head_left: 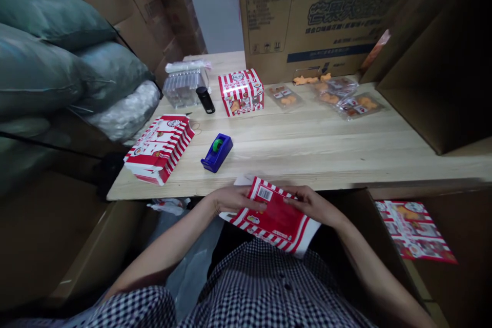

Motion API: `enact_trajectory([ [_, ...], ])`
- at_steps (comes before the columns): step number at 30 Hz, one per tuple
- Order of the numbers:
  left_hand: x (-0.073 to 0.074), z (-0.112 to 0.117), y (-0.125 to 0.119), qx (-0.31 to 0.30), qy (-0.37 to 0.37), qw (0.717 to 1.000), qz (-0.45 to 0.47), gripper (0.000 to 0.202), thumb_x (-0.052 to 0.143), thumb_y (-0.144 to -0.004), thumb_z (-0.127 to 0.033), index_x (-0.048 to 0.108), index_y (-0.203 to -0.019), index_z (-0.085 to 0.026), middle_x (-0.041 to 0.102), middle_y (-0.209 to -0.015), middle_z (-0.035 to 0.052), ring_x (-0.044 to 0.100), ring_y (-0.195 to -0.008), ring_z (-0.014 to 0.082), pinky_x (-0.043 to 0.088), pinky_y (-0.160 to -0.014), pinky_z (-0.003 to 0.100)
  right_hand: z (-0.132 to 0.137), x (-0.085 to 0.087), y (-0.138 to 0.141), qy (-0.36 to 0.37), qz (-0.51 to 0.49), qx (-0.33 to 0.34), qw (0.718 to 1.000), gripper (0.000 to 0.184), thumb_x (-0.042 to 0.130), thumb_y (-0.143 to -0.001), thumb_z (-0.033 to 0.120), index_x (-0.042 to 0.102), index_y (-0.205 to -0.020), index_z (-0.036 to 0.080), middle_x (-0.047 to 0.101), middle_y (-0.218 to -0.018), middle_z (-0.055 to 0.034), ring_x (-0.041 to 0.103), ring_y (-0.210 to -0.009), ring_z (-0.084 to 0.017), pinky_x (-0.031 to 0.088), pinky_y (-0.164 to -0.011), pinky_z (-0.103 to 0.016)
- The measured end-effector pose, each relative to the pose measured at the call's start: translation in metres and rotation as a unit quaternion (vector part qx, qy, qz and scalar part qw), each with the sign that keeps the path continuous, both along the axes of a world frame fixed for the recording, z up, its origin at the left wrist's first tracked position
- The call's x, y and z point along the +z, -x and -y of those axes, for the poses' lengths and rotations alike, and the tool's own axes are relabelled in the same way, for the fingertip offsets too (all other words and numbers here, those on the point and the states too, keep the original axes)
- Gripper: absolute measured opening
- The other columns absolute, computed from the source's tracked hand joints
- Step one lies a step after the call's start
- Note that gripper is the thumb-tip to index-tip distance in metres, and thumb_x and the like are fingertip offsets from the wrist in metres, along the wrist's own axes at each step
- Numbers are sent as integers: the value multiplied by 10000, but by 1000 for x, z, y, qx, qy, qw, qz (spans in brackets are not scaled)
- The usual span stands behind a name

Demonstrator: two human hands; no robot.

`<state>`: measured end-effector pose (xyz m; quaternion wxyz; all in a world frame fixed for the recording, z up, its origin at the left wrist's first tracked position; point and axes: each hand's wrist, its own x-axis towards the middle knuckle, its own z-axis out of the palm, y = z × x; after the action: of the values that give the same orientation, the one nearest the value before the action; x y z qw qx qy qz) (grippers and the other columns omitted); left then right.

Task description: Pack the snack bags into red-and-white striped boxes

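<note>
Between my two hands, just off the table's front edge, is a red-and-white striped carton [277, 218] that looks flattened, its barcode side facing up. My left hand [240, 200] grips its left end, thumb on top and the other fingers hidden beneath. On the opposite side my right hand [309, 205] holds the upper right edge, thumb across the red panel. A blue tape dispenser [217, 154] with a green core sits on the table beyond my hands. Farther left lies a larger striped carton [160, 148], and a closed striped box [242, 93] stands toward the back.
Clear plastic trays [186, 84] are stacked at the back left, beside a black cylinder [205, 100]. Packs of orange pieces [359, 105] lie at the back right. A big cardboard box [307, 15] stands behind. Another printed sheet [417, 230] rests in an open carton [457, 205] at lower right.
</note>
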<state>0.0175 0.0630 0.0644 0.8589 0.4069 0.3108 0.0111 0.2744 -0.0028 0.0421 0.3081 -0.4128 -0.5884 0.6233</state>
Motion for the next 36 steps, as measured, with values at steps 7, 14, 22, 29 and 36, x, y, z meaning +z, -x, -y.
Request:
enact_trajectory([
  [7, -21, -10, -21, 132, 127, 982, -44, 406, 821, -710, -366, 677, -971, -90, 760, -872, 121, 717, -778, 219, 523, -904, 390, 30, -29, 34, -201, 296, -41, 933, 1493, 941, -384, 573, 106, -1590, 293, 271, -1568, -188, 226, -1447, -461, 131, -1161, -668],
  [14, 31, -15, -9, 177, -284, 935, -117, 433, 584, -883, -552, 690, -880, -132, 741, -861, 107, 700, -884, 260, 532, -903, 423, 31, -26, 47, -204, 260, -168, 929, 1033, 720, -766, 232, 101, -1585, 346, 466, -1471, -107, 504, -1312, -320, 453, -1056, -509],
  [22, -7, 69, -50, 393, -431, 809, -74, 815, 648, -898, -373, 175, -1552, -266, 376, -1566, 162, 396, -1432, 288, 399, -1126, 488, 14, -14, 59, -162, 171, -382, 893, 1003, 750, -784, 378, 147, -1583, 306, 440, -1502, -130, 517, -1302, -335, 495, -1018, -515],
  [29, -21, 54, -71, 422, -368, 827, -60, 651, 686, -864, -395, 372, -1399, -195, 584, -1376, 156, 604, -1217, 261, 480, -1033, 402, 24, -17, 84, -235, 221, -294, 900, 1157, 752, -767, 286, -68, -1583, 308, 146, -1576, -154, 219, -1468, -397, 293, -1142, -631],
  [36, -18, 36, -50, 415, -338, 843, -58, 553, 780, -766, -395, 548, -1227, -196, 717, -1155, 105, 699, -1001, 254, 557, -894, 395, 34, 1, 57, -101, 13, -264, 959, 961, 675, -867, 323, 31, -1578, 382, 235, -1608, -57, 278, -1483, -281, 318, -1181, -501],
])
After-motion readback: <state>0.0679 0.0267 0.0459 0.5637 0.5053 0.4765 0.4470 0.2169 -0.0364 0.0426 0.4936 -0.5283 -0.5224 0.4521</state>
